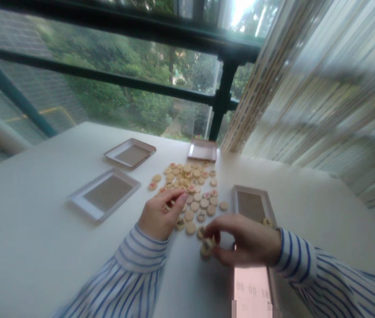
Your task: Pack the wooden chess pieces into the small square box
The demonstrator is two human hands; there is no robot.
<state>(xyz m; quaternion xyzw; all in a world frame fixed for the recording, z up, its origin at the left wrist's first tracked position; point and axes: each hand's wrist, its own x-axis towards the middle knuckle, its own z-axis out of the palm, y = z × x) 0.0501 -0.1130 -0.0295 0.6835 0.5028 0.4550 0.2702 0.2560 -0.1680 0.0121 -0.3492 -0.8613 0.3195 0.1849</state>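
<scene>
A loose heap of round wooden Chinese chess pieces (203, 203), some with red characters, some with black and many blank side up, lies on the white table. My left hand (160, 212) is over the heap's near left edge. Its thumb and fingers are closed together, and whatever is between them is hidden. In front of the heap, my right hand (243, 238) pinches a Chinese chess piece (209, 244) with a dark marking, tilted and blurred. Directly below it another piece shows in part. Another black-marked piece (201, 232) lies by the right fingertips.
Shallow trays surround the heap: two at left (129, 140) (74, 201), one at the back (202, 160), and one at right (267, 198) with a piece (267, 221) in it. A phone (251, 282) showing a timer lies below my right hand. Beyond are a window and striped curtain (306, 110).
</scene>
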